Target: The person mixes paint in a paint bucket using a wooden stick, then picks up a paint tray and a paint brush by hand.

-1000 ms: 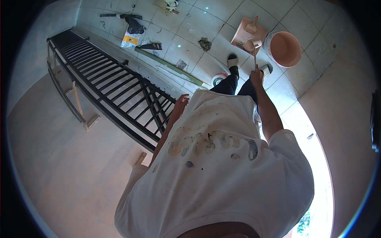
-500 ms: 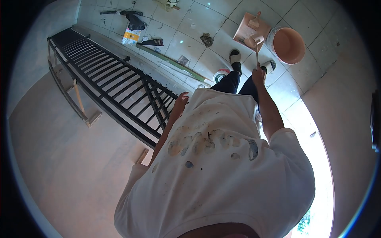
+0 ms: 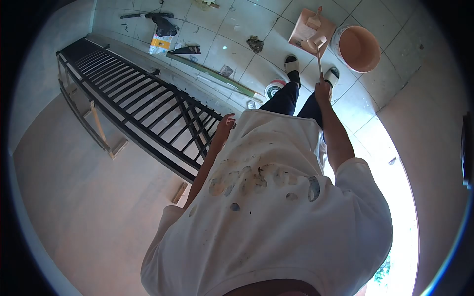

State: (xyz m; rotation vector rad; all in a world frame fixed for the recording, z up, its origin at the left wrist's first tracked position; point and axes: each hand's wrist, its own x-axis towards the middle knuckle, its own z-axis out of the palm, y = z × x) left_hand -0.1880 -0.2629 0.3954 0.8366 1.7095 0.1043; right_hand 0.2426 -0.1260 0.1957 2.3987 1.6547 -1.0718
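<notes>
My right hand is wrapped round the handle of a paint roller. The roller's peach-coated head lies at the near right part of a paint tray on the floor. A paintbrush coated in the same peach colour rests across the tray's far part. Just right of the tray stands a wide bucket, its inside coated with peach paint. My left hand hangs by my side next to the black metal railing, holding nothing, its fingers slightly apart.
A long greenish strip lies along the railing's base. Near it are a handsaw, a yellow-and-white packet, a black bag and a round can. A dark clump sits on the tiles.
The floor things and the tray have shifted slightly upward in view as the camera moved. My right hand still grips the roller at the tray, and my left hand stays by the railing.
</notes>
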